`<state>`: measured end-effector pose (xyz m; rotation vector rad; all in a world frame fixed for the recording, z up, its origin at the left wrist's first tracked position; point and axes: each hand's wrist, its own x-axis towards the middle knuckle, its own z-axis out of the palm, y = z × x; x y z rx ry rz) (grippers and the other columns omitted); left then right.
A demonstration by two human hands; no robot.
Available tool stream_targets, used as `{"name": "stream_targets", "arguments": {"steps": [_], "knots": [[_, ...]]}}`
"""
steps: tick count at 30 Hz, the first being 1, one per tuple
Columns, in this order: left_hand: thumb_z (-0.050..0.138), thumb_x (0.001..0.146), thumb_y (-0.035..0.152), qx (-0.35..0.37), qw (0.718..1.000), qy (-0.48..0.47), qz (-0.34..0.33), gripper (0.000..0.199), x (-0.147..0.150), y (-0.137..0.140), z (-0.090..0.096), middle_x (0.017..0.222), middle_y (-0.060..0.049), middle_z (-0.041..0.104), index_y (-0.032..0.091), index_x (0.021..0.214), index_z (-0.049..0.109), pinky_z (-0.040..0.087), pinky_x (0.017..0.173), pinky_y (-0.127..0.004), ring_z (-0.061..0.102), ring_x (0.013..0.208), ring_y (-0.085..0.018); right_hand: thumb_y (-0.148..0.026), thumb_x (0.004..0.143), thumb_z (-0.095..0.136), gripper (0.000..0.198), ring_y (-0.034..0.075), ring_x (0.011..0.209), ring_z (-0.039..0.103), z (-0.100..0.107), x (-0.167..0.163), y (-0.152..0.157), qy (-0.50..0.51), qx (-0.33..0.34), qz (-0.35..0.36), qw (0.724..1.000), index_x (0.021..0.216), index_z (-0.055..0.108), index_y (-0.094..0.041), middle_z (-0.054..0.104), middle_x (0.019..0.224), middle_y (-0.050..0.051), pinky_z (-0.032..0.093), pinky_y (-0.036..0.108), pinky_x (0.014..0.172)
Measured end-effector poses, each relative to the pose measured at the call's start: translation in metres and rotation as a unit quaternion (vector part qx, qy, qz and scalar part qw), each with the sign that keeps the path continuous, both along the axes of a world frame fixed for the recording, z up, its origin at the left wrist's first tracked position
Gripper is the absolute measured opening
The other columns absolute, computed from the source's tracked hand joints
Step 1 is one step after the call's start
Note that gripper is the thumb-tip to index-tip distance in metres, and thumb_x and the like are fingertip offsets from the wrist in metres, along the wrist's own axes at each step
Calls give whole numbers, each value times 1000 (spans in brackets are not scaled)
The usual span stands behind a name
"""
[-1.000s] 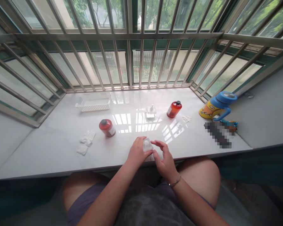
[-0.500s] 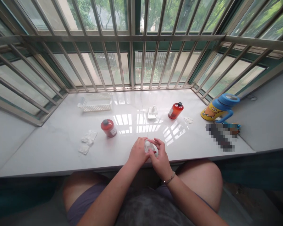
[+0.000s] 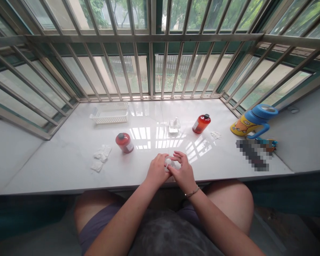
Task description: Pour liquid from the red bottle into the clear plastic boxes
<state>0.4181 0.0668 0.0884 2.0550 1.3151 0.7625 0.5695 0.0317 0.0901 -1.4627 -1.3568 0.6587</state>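
Note:
Over the near part of the white counter (image 3: 69, 163), both hands meet around a small clear container (image 3: 168, 161) with a rounded whitish top. Its kind cannot be made out fully, since fingers cover much of it. My left hand (image 3: 158, 168) is closed around its left side. From the right, my right hand (image 3: 183, 170) grips it with the thumb against it and the fingers curved over its far side. Ahead stands a small clear glass bottle (image 3: 174, 127) with a whitish top. A red bottle with a dark cap (image 3: 124, 143) is to the left of my hands.
A second red bottle (image 3: 202, 124) stands farther right, beside a crumpled tissue (image 3: 216, 135). More crumpled tissues (image 3: 102, 153) lie at left. A white plastic basket (image 3: 110, 118) sits near the barred window. At right are a yellow-and-blue flask (image 3: 246, 124) and a blurred-out dark object (image 3: 252, 156).
The view has shifted slightly. My right thumb has moved a little left and lower across the clear container, and a gap now shows between that thumb and the fingers.

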Motion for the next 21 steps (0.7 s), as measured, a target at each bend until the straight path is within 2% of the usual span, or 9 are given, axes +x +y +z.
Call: {"name": "stream_targets", "arguments": {"steps": [6,9,13,16,19,21], "knots": [[76,79,19,-3,1000,11,6,56,0,0,3,126,-10,70,24,131,58,55,103,-52,69,118,-33,-31,89,79,59,28,124,73,0,8,1,-11,7,27,1000,141,52,-29,81,110,5,56,52,110],[78,79,21,-4,1000,14,3,56,0,1,5,126,-9,70,26,131,58,55,103,-50,69,119,-32,-28,92,74,57,27,125,73,0,14,1,-22,4,69,997,144,51,-30,80,115,6,57,51,111],[80,82,25,0,1000,9,0,52,0,0,7,125,-8,70,28,130,60,56,102,-49,69,117,-31,-30,99,67,61,29,140,64,-2,19,-3,-43,19,120,992,155,44,-30,70,141,11,52,55,119],[83,84,31,-2,1000,15,3,54,0,-1,9,126,-8,70,28,132,60,56,103,-49,69,119,-31,-30,102,62,60,30,142,60,-2,20,-9,-32,31,87,995,158,40,-29,62,151,14,52,58,119],[87,83,39,-8,1000,29,5,59,0,-2,10,130,-8,69,27,134,59,55,105,-51,68,122,-33,-28,103,58,52,30,133,65,4,22,-21,-16,39,21,999,153,43,-27,66,141,14,54,59,114],[89,82,43,-11,999,31,5,63,0,-2,9,132,-9,68,27,135,59,54,106,-51,68,124,-34,-28,103,59,48,30,124,69,11,23,-31,-19,50,21,998,149,47,-27,72,124,11,56,58,112]]}}
